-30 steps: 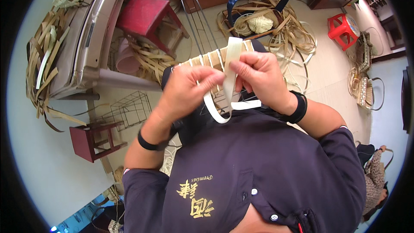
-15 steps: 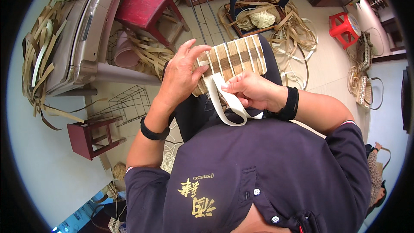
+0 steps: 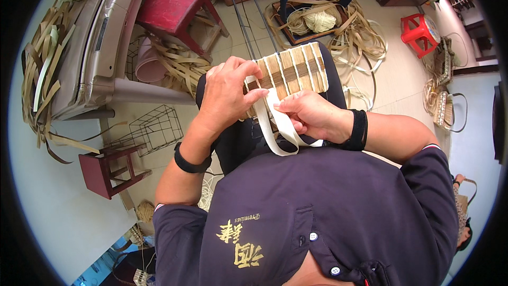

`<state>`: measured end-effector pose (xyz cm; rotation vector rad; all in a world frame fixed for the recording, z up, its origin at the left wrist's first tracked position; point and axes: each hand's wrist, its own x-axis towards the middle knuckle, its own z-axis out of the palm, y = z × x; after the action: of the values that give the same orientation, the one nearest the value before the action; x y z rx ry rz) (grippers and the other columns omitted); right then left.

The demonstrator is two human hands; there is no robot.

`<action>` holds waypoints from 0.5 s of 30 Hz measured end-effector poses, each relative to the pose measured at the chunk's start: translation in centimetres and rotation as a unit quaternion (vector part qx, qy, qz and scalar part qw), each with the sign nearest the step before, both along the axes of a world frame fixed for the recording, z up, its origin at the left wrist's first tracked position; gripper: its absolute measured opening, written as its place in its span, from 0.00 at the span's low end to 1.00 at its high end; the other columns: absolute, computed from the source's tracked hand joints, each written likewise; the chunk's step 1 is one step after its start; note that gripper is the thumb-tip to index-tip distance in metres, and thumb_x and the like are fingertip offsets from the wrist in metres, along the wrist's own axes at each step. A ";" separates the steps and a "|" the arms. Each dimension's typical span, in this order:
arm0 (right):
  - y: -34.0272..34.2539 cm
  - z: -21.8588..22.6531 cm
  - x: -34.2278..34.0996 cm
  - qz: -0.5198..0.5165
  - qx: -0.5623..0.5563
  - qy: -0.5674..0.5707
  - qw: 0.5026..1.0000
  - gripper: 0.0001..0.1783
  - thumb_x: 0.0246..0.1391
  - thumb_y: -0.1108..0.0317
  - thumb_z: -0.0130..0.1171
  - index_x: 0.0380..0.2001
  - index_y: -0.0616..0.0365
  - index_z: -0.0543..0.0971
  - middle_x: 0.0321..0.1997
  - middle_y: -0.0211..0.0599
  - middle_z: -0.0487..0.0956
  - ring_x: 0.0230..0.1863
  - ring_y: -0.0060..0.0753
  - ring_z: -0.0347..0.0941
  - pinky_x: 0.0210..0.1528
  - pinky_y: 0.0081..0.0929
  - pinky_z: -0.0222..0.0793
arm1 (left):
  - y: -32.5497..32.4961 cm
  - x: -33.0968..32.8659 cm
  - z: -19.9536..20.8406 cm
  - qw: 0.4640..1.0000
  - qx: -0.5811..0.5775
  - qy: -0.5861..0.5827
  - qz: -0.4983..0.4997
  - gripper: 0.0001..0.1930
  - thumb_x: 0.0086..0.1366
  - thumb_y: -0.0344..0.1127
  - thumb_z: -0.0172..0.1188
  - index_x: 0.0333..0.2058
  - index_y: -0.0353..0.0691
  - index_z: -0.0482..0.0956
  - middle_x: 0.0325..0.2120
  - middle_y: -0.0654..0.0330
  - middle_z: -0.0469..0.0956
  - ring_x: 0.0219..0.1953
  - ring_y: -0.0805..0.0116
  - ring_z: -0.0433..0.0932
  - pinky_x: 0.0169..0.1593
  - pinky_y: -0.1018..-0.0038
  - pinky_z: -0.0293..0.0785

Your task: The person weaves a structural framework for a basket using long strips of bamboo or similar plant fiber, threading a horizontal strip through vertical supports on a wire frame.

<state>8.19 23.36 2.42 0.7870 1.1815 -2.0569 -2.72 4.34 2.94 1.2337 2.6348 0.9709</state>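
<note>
A small basket (image 3: 304, 69) of tan and brown woven strips, with white cords across it, lies on my lap. From its left end a flat white strap (image 3: 286, 124) hangs in a loop toward my body. My left hand (image 3: 225, 90) is at that end, its index finger curled over the basket edge and its thumb pressed against the strap. Between the thumb and fingers of my right hand (image 3: 315, 114), just below the basket, another stretch of the strap is pinched. A black wire frame (image 3: 246, 16) sticks out beyond the basket.
Red stools (image 3: 174, 13) and a small dark red stool (image 3: 108, 172) stand at left, near a wire basket frame (image 3: 156, 127). Farther off, a blue-handled basket (image 3: 296, 26) holds yarn amid loose strips (image 3: 365, 42). A plastic stool (image 3: 418, 34) stands at right.
My left fingers have curled in more, and the thumb has come down and right against the strap. My right hand keeps its pinch with little movement.
</note>
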 end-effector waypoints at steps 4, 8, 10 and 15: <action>-0.3 0.1 0.0 -0.011 0.010 0.013 1.000 0.15 0.67 0.70 0.57 0.23 0.57 0.76 0.17 0.27 0.69 0.15 0.21 0.63 0.16 0.23 0.55 | 0.8 0.5 0.4 0.999 -0.028 0.028 0.029 0.19 0.48 0.40 0.76 0.36 0.43 0.79 0.36 0.57 0.78 0.42 0.52 0.78 0.47 0.57 0.72; 0.4 1.1 0.2 0.084 0.076 0.040 0.993 0.20 0.67 0.64 0.59 0.19 0.54 0.74 0.15 0.27 0.68 0.13 0.20 0.64 0.15 0.24 0.54 | 1.1 0.9 0.4 0.998 -0.029 0.051 0.034 0.19 0.47 0.41 0.76 0.35 0.43 0.78 0.33 0.57 0.76 0.41 0.52 0.77 0.46 0.57 0.71; 0.9 1.6 0.9 0.111 0.098 0.051 0.988 0.22 0.67 0.60 0.60 0.17 0.53 0.73 0.14 0.27 0.68 0.12 0.20 0.64 0.15 0.24 0.53 | 1.2 1.0 0.4 0.998 -0.036 0.034 0.042 0.20 0.47 0.41 0.76 0.35 0.42 0.78 0.33 0.56 0.75 0.40 0.52 0.76 0.47 0.56 0.71; 1.5 0.8 1.2 0.096 0.014 0.004 0.995 0.16 0.67 0.66 0.57 0.22 0.56 0.75 0.17 0.28 0.71 0.13 0.19 0.62 0.15 0.21 0.54 | 1.2 1.1 0.5 0.998 -0.032 0.040 0.031 0.20 0.47 0.41 0.76 0.36 0.42 0.79 0.36 0.55 0.76 0.42 0.52 0.77 0.47 0.58 0.72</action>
<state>9.36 24.83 3.18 0.6503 1.2431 -1.8916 -1.64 5.49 3.48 1.2086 2.7578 0.8567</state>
